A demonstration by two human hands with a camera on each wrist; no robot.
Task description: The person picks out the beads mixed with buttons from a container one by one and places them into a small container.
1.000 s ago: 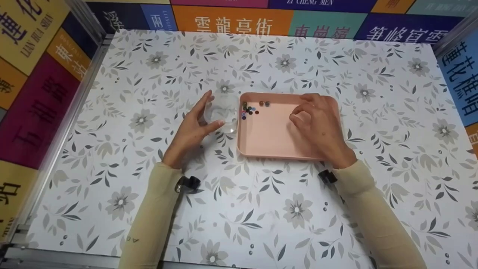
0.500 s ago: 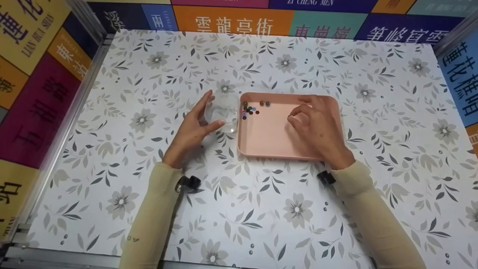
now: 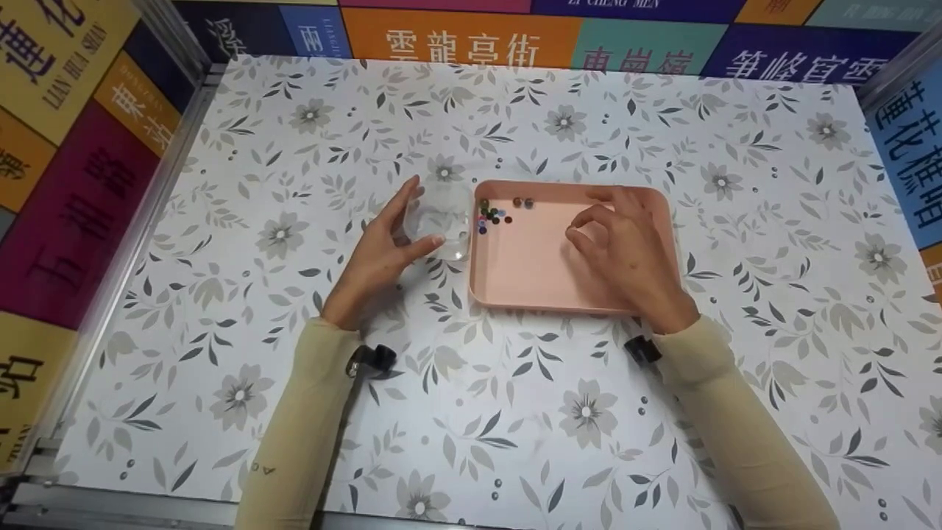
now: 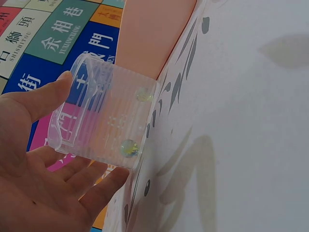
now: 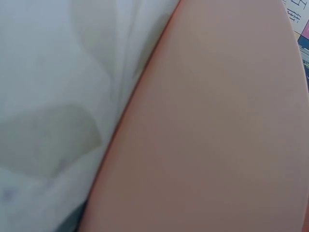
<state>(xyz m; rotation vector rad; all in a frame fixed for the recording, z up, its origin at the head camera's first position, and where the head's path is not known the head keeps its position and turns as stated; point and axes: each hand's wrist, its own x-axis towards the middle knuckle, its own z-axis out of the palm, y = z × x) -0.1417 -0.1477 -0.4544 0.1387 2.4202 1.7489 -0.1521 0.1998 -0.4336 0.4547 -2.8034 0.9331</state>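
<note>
My left hand (image 3: 375,254) holds a clear ribbed plastic container (image 4: 108,111), thumb at one side and fingers at the other. Through its wall a greenish glass marble (image 4: 129,148) and a second marble (image 4: 144,93) show near the bottom. Right beside the container lies a pink tray (image 3: 515,283). Small coloured marbles (image 3: 493,215) cluster in the tray's far left corner, with two more marbles (image 3: 523,202) near its far wall. Over the tray's right part is my right hand (image 3: 625,246), thumb and forefinger tips together; I cannot tell whether they pinch anything.
A white tabletop (image 3: 478,397) with a grey leaf and flower print lies beneath everything. Panels (image 3: 464,44) with coloured lettering stand along the back and both sides. The tray's outer wall (image 5: 203,125) fills most of the right wrist view.
My right hand has shifted very slightly to the left over the tray. The left hand, the container and the marbles stay where they were.
</note>
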